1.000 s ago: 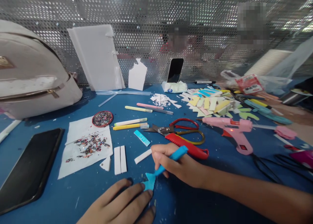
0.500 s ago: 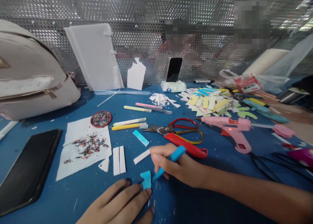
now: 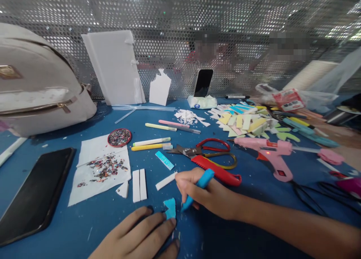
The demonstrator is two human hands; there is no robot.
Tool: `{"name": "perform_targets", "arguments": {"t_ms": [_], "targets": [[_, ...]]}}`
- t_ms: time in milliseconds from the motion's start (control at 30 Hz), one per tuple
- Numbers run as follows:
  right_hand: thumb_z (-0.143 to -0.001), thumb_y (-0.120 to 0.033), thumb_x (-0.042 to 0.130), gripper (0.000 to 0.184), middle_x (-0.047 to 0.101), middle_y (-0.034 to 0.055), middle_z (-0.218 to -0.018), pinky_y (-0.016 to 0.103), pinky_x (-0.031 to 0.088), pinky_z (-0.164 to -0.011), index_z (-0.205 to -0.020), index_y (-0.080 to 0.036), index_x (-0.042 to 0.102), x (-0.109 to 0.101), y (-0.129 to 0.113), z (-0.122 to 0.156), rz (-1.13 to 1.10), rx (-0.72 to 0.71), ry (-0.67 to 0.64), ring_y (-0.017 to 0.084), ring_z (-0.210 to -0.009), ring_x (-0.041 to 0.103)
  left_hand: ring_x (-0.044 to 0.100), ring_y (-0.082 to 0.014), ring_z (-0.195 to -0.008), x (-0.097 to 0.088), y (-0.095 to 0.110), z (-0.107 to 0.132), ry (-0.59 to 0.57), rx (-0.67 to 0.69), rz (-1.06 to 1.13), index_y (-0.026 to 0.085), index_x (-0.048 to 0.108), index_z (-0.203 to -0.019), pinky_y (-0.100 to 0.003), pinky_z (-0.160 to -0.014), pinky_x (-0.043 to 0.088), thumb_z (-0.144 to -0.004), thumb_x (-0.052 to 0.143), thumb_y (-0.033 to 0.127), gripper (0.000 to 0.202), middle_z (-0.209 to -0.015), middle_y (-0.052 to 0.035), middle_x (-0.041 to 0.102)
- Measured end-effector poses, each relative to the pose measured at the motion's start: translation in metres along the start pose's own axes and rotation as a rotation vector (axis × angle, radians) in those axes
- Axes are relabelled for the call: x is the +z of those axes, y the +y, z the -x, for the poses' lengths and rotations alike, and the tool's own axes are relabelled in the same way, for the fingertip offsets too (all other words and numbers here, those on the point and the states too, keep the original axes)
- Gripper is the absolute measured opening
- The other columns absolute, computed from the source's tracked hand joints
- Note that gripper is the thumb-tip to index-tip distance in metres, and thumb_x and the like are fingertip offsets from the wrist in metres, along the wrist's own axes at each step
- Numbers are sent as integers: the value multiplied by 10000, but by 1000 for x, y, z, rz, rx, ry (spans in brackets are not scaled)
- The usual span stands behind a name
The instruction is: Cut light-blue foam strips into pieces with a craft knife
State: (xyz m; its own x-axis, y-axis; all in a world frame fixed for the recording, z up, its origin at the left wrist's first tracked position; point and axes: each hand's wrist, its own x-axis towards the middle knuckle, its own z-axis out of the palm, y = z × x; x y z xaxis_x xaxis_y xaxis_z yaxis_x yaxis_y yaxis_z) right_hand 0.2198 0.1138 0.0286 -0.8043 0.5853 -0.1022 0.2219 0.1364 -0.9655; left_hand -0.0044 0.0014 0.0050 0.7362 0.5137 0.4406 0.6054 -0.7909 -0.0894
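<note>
Right hand (image 3: pixel 207 194): fingers closed around a blue tool (image 3: pixel 200 183), a slim matte stick held slanted, its lower tip down on the table just right of the foam piece. I cannot tell whether the tip is a blade or a nib.

Left hand (image 3: pixel 139 237): flat, palm down, fingers stretched out side by side and gripping nothing. The fingertips press the near edge of the blue foam piece (image 3: pixel 170 207).

Blue foam piece: small, light blue, soft matte surface, uneven outline with a notch in the top edge. It lies on the blue table (image 3: pixel 254 187) between my two hands, near the front edge.

Nearby:
- Two white foam strips (image 3: pixel 139 185), straight-cut, side by side; a thinner white strip (image 3: pixel 166 180) lies at an angle.
- Light blue strip (image 3: pixel 164 160), rectangular.
- Scissors (image 3: pixel 207 149) with bare steel blades and red and yellow loops, lying against a red plastic handle (image 3: pixel 217 171).
- Pink glue gun (image 3: pixel 272 153), glossy plastic, lying on its side.
- White paper (image 3: pixel 98 172) scattered with mixed glitter; round dish (image 3: pixel 119 137) of the same.
- Black phone (image 3: pixel 35 193), glossy, face up.
- Heap of pastel foam offcuts (image 3: pixel 244 120).
- Perforated metal panel (image 3: pixel 239 22) behind the table.

Writing: a red and white packet (image 3: pixel 287 99) carries print, too blurred to read. Nothing else legible.
</note>
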Motion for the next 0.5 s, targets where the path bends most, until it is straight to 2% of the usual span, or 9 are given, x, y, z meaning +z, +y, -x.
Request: {"name": "perform_targets", "arguments": {"t_ms": [133, 267, 367, 500], "targets": [[-976, -511, 468, 425, 520, -18, -640, 241, 388, -576, -722, -174, 515, 0, -1, 0, 27, 24, 89, 124, -596, 514, 631, -100, -1116, -1, -1, -4, -10, 29, -9, 312, 685, -1201, -239, -1051, 477, -1096, 328, 264, 375, -1266, 85, 655], [-976, -591, 416, 526, 472, -26, -641, 234, 357, -506, -682, -168, 523, 0, 0, 1, -30, 8, 62, 102, -521, 474, 649, -96, -1086, 0, -1, -7, 28, 7, -13, 310, 700, -1170, -239, -1070, 458, -1097, 326, 245, 386, -1227, 98, 675], [-985, -587, 417, 522, 477, -30, -625, 233, 373, -532, -708, -163, 544, 0, 2, 1, -8, -15, 70, 105, -538, 486, 648, -96, -1090, 1, 0, -6, 7, 28, -5, 309, 701, -1168, -237, -1052, 473, -1098, 311, 237, 403, -1236, 98, 673], [-980, -606, 413, 574, 445, -36, -593, 220, 325, -456, -637, -162, 533, 0, 6, 1, -57, -24, 37, 87, -474, 436, 642, -100, -1095, 1, -1, -2, 11, 32, -13, 319, 707, -1155, -246, -1038, 489, -1100, 303, 245, 414, -1236, 102, 670]]}}
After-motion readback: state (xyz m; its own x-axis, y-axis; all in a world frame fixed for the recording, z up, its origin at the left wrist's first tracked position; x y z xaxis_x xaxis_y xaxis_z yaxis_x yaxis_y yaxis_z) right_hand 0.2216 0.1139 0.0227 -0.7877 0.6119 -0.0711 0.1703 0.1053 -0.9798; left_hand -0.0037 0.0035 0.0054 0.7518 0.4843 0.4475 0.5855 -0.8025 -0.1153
